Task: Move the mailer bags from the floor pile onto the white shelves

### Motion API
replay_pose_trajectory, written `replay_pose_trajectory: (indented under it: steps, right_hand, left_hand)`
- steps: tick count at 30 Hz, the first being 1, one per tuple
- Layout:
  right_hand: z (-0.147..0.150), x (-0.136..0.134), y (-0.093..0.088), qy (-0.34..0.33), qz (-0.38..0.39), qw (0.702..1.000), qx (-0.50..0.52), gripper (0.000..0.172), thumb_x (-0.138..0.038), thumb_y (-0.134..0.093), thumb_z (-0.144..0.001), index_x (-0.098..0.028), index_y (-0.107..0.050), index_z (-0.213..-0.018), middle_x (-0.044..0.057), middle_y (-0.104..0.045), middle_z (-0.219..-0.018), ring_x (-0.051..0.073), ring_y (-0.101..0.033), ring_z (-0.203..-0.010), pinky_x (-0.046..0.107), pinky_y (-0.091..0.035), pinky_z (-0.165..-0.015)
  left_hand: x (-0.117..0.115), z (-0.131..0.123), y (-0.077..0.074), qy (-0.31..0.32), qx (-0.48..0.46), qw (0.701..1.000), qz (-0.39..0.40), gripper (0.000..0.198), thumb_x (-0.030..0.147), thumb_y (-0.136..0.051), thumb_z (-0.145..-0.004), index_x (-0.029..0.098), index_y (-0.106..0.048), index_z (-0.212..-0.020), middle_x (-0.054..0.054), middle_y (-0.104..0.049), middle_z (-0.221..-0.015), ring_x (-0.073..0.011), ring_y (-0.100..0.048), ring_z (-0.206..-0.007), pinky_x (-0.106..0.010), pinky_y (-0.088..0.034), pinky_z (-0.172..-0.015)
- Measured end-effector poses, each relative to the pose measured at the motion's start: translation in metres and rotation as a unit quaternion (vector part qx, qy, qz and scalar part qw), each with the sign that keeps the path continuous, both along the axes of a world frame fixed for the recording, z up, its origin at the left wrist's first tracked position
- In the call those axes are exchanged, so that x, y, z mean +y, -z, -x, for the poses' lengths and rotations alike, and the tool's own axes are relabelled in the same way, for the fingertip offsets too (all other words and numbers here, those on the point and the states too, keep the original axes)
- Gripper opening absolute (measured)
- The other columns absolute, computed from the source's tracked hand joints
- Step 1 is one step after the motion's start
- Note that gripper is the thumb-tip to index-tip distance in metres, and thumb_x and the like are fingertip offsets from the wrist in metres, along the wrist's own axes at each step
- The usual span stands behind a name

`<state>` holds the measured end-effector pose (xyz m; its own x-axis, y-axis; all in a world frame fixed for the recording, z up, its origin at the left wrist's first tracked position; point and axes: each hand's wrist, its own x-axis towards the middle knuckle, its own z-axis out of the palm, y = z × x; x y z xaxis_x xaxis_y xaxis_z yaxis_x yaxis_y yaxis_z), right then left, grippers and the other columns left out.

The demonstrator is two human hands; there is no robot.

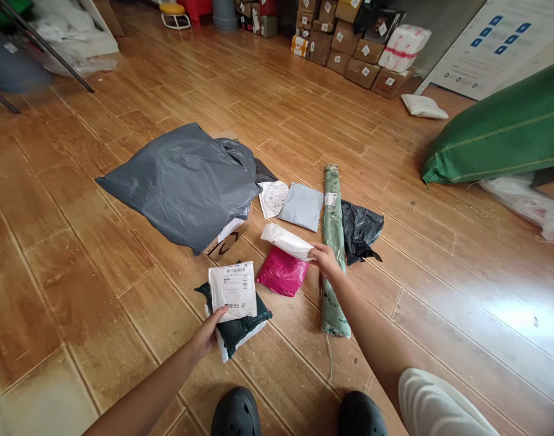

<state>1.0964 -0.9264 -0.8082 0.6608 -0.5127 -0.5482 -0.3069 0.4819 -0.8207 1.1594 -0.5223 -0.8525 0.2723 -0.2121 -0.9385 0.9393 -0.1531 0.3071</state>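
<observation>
My left hand (209, 332) grips a white labelled parcel (235, 284) by its lower edge, thumb on top. Beneath that parcel lie a dark green bag parcel (244, 327) and something white; whether the hand also holds these I cannot tell. My right hand (323, 260) is closed on the right end of a small white package (286, 241), raised over a pink parcel (283, 271). Just right of this hand lies a long green wrapped roll (333, 242). Behind are a light grey mailer (301, 207) and a white labelled mailer (273, 198).
A big grey plastic bag (186, 181) lies at left, partly over a cardboard box (224, 242). A crumpled black bag (362, 230) touches the roll's right side. Stacked cartons (344, 37) line the back wall, and a large green sack (504, 130) lies at right.
</observation>
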Motion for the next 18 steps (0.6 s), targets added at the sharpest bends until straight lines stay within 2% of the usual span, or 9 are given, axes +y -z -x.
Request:
replay_pose_trajectory:
  steps: [4,7,8,10,12,14,15,16,18]
  right_hand:
    - [0.005,0.005,-0.005,0.058,-0.08,0.994,-0.055,0.03,-0.021,-0.067,-0.047,-0.017,-0.068,-0.077,0.0,-0.066,-0.074,0.014,-0.059,-0.067,0.027,-0.054,-0.064]
    - [0.011,-0.002,-0.008,0.0,-0.066,0.997,-0.047,0.027,-0.021,-0.067,-0.047,-0.017,-0.066,-0.074,-0.002,-0.063,-0.067,0.011,-0.055,-0.06,0.024,-0.05,-0.058]
    - [0.012,-0.006,-0.011,-0.059,-0.054,0.996,-0.041,0.028,-0.022,-0.067,-0.049,-0.017,-0.067,-0.076,-0.003,-0.061,-0.064,0.011,-0.053,-0.057,0.023,-0.047,-0.056]
    - [0.015,-0.012,-0.018,-0.251,-0.005,0.968,-0.022,0.034,-0.021,-0.069,-0.053,-0.018,-0.071,-0.087,-0.005,-0.058,-0.061,0.01,-0.051,-0.054,0.021,-0.043,-0.054]
    - [0.014,-0.017,-0.022,-0.444,0.102,0.89,0.025,0.039,-0.019,-0.072,-0.056,-0.02,-0.074,-0.094,-0.004,-0.06,-0.065,0.01,-0.052,-0.057,0.022,-0.041,-0.056]
    - [0.01,-0.022,-0.02,-0.518,0.236,0.817,0.094,0.031,-0.019,-0.076,-0.058,-0.02,-0.075,-0.089,-0.001,-0.065,-0.074,0.013,-0.057,-0.066,0.023,-0.043,-0.062]
    - [0.006,-0.026,-0.015,-0.499,0.293,0.806,0.124,0.026,-0.022,-0.078,-0.06,-0.02,-0.075,-0.086,0.001,-0.068,-0.08,0.015,-0.06,-0.072,0.024,-0.044,-0.066]
    - [0.002,-0.03,-0.007,-0.451,0.335,0.814,0.15,0.023,-0.026,-0.078,-0.064,-0.019,-0.074,-0.086,0.002,-0.07,-0.085,0.017,-0.062,-0.079,0.025,-0.046,-0.071]
    - [-0.008,-0.041,0.013,-0.301,0.369,0.857,0.197,0.03,-0.034,-0.075,-0.074,-0.018,-0.07,-0.099,0.006,-0.072,-0.098,0.02,-0.065,-0.09,0.028,-0.048,-0.08]
  left_hand:
    - [-0.002,0.001,-0.003,-0.011,0.001,1.0,0.006,0.052,0.04,-0.065,-0.089,0.015,-0.061,-0.135,-0.012,-0.068,-0.131,-0.029,-0.064,-0.122,-0.038,-0.052,-0.105]
    - [-0.006,0.002,-0.007,-0.026,-0.004,1.0,0.01,0.05,0.038,-0.063,-0.091,0.016,-0.059,-0.136,-0.011,-0.067,-0.134,-0.0272,-0.062,-0.125,-0.036,-0.051,-0.107]
    - [-0.007,0.001,-0.008,-0.03,-0.001,0.999,0.009,0.05,0.037,-0.062,-0.092,0.016,-0.058,-0.138,-0.01,-0.067,-0.134,-0.0269,-0.062,-0.125,-0.036,-0.05,-0.107]
    - [-0.008,0.001,-0.006,-0.036,0.009,0.999,0.004,0.051,0.036,-0.061,-0.092,0.017,-0.057,-0.139,-0.011,-0.067,-0.134,-0.027,-0.062,-0.125,-0.036,-0.051,-0.107]
    - [-0.008,0.001,-0.001,-0.043,0.013,0.999,-0.001,0.053,0.036,-0.062,-0.092,0.017,-0.055,-0.14,-0.011,-0.066,-0.134,-0.0277,-0.062,-0.125,-0.037,-0.051,-0.107]
    - [-0.007,0.001,0.005,-0.052,0.013,0.999,-0.011,0.054,0.035,-0.063,-0.091,0.017,-0.055,-0.141,-0.011,-0.066,-0.135,-0.0288,-0.062,-0.125,-0.039,-0.051,-0.107]
    - [-0.007,0.001,0.007,-0.056,0.012,0.998,-0.017,0.055,0.035,-0.063,-0.091,0.017,-0.054,-0.141,-0.012,-0.065,-0.136,-0.0294,-0.061,-0.125,-0.039,-0.051,-0.106]
    - [-0.007,0.002,0.009,-0.06,0.012,0.998,-0.019,0.056,0.035,-0.064,-0.09,0.016,-0.053,-0.142,-0.013,-0.064,-0.137,-0.0298,-0.061,-0.126,-0.04,-0.051,-0.106]
    - [-0.008,0.002,0.01,-0.067,0.012,0.997,-0.023,0.058,0.036,-0.063,-0.091,0.016,-0.051,-0.144,-0.013,-0.063,-0.139,-0.0298,-0.06,-0.127,-0.039,-0.052,-0.105]
